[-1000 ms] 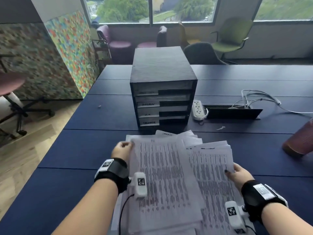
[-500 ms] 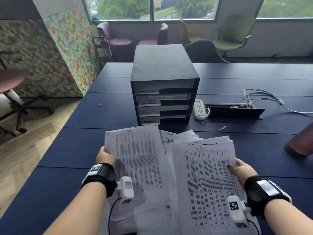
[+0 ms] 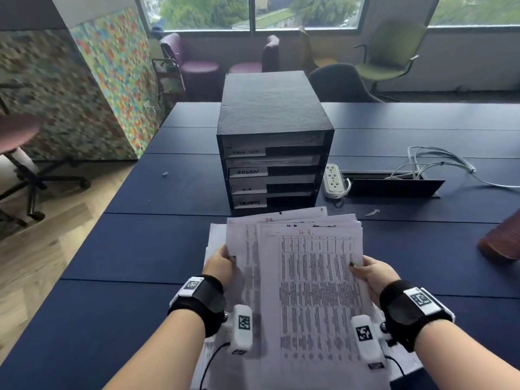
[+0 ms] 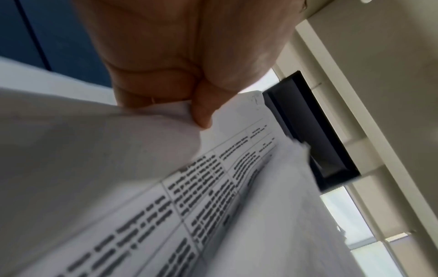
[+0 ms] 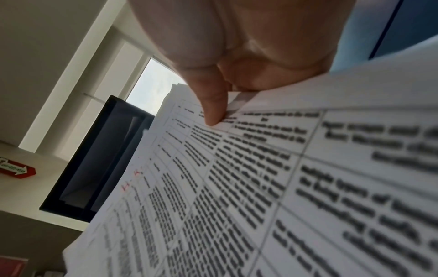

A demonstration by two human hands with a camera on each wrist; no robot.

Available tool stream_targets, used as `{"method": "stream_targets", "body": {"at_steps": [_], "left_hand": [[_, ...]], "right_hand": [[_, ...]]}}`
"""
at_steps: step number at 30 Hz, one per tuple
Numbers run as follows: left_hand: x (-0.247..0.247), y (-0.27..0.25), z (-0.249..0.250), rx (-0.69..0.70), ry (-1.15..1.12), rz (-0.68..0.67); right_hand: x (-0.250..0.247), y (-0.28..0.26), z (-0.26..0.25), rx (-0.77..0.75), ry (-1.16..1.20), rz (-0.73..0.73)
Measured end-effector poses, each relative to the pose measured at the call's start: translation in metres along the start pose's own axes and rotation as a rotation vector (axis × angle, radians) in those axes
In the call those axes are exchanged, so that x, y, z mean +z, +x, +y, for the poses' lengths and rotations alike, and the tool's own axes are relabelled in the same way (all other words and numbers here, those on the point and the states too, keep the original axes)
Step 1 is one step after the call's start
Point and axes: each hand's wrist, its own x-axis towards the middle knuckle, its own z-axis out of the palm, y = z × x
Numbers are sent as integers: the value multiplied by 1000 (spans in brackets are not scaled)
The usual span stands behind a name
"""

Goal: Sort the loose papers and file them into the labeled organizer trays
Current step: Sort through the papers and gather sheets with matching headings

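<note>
The stack of papers (image 3: 306, 280) is held above the near part of the counter (image 3: 135, 249), directly in front of the black organizer (image 3: 271, 153). The left edge of the stack is pinched by the left hand (image 3: 221, 266), thumb on top; the left wrist view shows the thumb (image 4: 203, 110) pressed over the sheet edge. The right edge is pinched by the right hand (image 3: 371, 273), and the right thumb (image 5: 214, 106) is seen bearing on the printed table. Both grips are thus closed on paper; neither is wide.

The step in hand is judged to be squaring and reading the stack before filing. The top sheet carries a red handwritten mark reading "H.R." (image 3: 306, 233) near its far edge, so the tray (image 3: 274, 190) below the one labelled ADMIN (image 3: 247, 172), whose label appears to read "H.R.", is the probable destination; that label is too small to be read with certainty.

For good execution, the fanned upper corners should be aligned first, since several sheets are splayed to the left. Only sheets with the same mark should be separated. Edge pressure should be kept light so that no crease is formed.

The long axis of the sheets runs from the person toward the organizer, with the headed short edge pointing at the tray openings. This orientation is judged suitable for sliding a sheet in short edge first, without rotation.
</note>
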Motion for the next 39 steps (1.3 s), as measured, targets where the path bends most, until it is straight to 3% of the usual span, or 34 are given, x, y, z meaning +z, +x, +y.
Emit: {"method": "stream_targets", "body": {"at_steps": [5,10,14,18,21,23,26,27,31,34,36,39], "left_hand": [[33,-11,-5,-24,148,-34],[41,-25,-5,-227,-36,-146],[50,-23,-13,-35,194,-193],[48,-19,-20,-68,-136,-185],[45,-14,-22,-101,-212,-210],[40,-12,-20,-86,-60,-69],[22,-6,-23,-106,301,321],[17,-4,-26,-155,313,352],[7,-2,-26,-290,88,212],[9,-5,-24,-234,199,77],[11,-7,-23,-198,179,136],[2,-11,-23,-160,3,326]], "right_hand": [[13,12,10,34,-212,97],[17,12,11,22,-446,138],[15,22,22,-32,-498,62],[11,7,13,-5,-277,-6],[0,1,14,-28,-335,-49],[-8,5,21,-24,-379,-21],[-20,15,33,-18,-405,72],[-23,16,35,-25,-411,92],[-33,17,41,-2,-328,91],[-36,22,42,30,-377,44],[-37,25,44,52,-450,43],[-36,25,44,74,-532,61]]}}
